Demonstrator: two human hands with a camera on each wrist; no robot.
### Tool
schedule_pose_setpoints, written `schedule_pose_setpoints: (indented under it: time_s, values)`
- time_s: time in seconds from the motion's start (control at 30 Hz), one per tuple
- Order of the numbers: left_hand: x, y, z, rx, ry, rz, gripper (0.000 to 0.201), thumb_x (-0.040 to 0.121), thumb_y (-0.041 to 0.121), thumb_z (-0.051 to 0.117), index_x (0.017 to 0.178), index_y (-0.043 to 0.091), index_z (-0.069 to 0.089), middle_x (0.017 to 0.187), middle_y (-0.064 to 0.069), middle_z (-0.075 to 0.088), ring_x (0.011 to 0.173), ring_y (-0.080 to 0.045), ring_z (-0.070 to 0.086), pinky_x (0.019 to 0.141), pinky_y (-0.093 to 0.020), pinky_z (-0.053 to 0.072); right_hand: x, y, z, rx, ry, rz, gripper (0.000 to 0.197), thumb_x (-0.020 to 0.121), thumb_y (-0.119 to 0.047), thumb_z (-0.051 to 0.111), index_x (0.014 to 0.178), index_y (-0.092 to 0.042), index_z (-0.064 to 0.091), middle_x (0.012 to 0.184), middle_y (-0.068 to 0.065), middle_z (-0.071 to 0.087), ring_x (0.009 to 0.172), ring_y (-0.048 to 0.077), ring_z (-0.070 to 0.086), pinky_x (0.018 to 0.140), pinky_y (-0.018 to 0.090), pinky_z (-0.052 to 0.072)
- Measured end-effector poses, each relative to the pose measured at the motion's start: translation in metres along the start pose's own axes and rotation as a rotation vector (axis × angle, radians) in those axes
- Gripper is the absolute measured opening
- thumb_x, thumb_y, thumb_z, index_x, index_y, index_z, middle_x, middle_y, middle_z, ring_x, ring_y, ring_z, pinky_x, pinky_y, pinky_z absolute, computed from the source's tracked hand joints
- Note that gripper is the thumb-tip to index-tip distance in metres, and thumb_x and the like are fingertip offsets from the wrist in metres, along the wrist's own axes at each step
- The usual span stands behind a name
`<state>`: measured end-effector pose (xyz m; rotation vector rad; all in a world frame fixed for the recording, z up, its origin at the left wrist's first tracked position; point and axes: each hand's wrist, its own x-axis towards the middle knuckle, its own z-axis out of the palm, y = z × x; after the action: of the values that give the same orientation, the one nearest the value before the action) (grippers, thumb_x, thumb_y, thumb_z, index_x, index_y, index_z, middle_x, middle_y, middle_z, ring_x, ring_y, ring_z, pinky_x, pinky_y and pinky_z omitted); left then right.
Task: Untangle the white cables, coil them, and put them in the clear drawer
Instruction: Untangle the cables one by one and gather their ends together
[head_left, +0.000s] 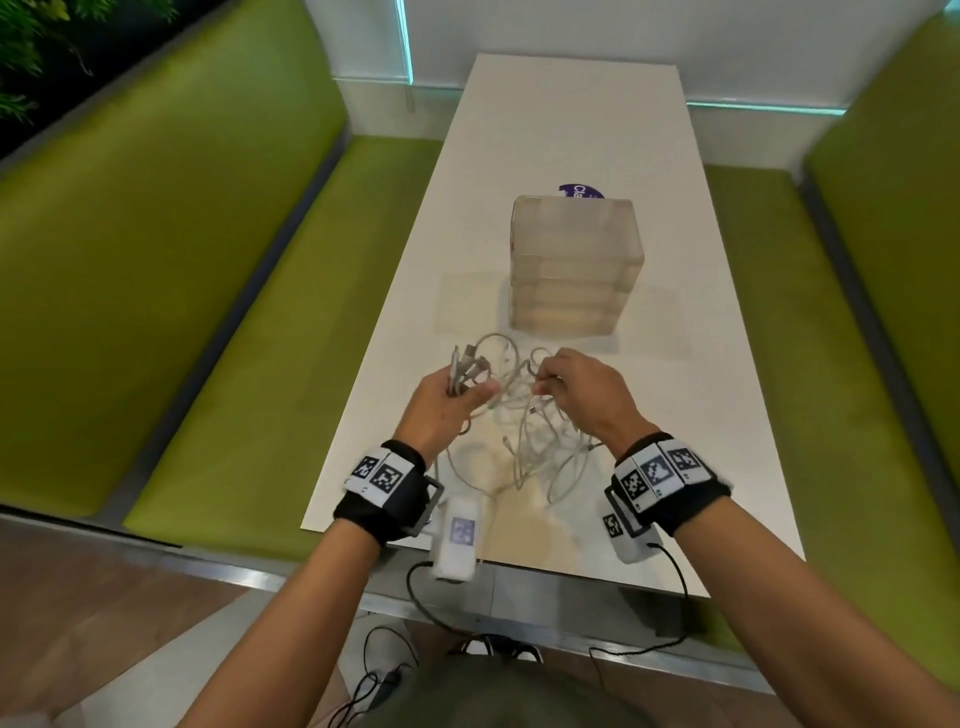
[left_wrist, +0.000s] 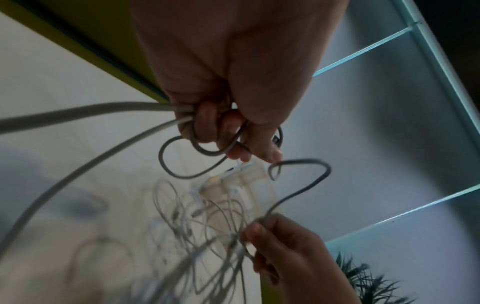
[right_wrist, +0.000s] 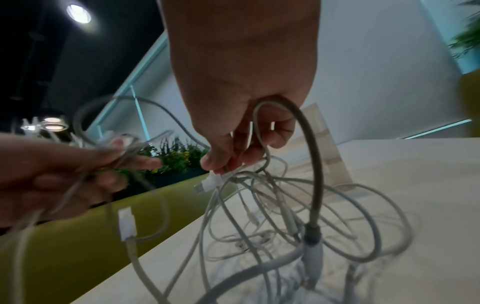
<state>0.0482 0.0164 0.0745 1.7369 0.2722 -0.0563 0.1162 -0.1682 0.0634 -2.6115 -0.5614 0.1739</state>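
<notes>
2 hands' fingers grip the tangled white cables (head_left: 524, 441): left hand (head_left: 444, 410) bunches plug ends pointing away, right hand (head_left: 582, 395) pinches a loop.

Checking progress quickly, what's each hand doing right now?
Left hand: fingers curled round a bunch of the white cables.
Right hand: fingers pinching a cable end in the same tangle.

Your white cables (head_left: 524, 447) look like smooth, matt, rubbery plastic, with hard, slightly glossy plastic plugs (right_wrist: 211, 182). The drawer unit (head_left: 574, 265) in front of you is cloudy, translucent plastic. The surface (head_left: 571, 119) is smooth, matt white laminate. Green benches (head_left: 156, 260) beside it have a soft, finely textured cloth cover. Your wristbands (head_left: 382, 488) are black fabric.
</notes>
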Motion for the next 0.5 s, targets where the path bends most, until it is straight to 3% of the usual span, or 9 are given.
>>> schedule_pose_setpoints:
  time_s: [0.13, 0.27, 0.37, 0.5]
  values:
    - [0.003, 0.011, 0.020, 0.044, -0.103, -0.049, 0.035, 0.081, 0.039, 0.071, 0.097, 0.008, 0.068, 0.066, 0.007, 0.055, 0.043, 0.004, 0.043, 0.042, -0.010, 0.031, -0.005, -0.014, 0.002, -0.085, -0.027, -0.106, 0.016, 0.091, -0.026, 0.052, 0.091, -0.017, 0.065, 0.093, 0.004, 0.059, 0.084, 0.027, 0.060, 0.065, 0.035, 0.046]
    - [0.003, 0.020, 0.023, 0.074, -0.063, -0.120, 0.040, 0.081, 0.056, 0.063, 0.074, 0.016, 0.061, 0.059, 0.004, 0.048, 0.047, -0.007, 0.038, 0.042, -0.016, 0.029, -0.006, -0.019, 0.003, -0.203, 0.025, -0.143, 0.018, 0.090, -0.022, 0.053, 0.095, -0.012, 0.067, 0.092, 0.008, 0.060, 0.082, 0.032, 0.059, 0.062, 0.037, 0.042]
    - [0.002, 0.021, 0.023, 0.172, -0.145, -0.163, 0.036, 0.076, 0.052, 0.070, 0.067, 0.019, 0.059, 0.060, 0.003, 0.048, 0.051, -0.012, 0.038, 0.045, -0.021, 0.029, -0.005, -0.020, 0.002, -0.228, 0.032, -0.150, 0.017, 0.088, -0.019, 0.054, 0.090, -0.006, 0.065, 0.091, 0.011, 0.058, 0.080, 0.035, 0.057, 0.059, 0.034, 0.032]
    - [0.004, 0.019, 0.021, 0.166, -0.257, -0.160, 0.027, 0.077, 0.027, 0.077, 0.061, 0.017, 0.058, 0.053, 0.006, 0.049, 0.044, -0.006, 0.040, 0.046, -0.018, 0.031, -0.005, -0.018, 0.004, -0.198, 0.058, -0.140, 0.013, 0.081, -0.014, 0.060, 0.088, -0.003, 0.064, 0.094, 0.013, 0.059, 0.084, 0.035, 0.057, 0.061, 0.033, 0.031]
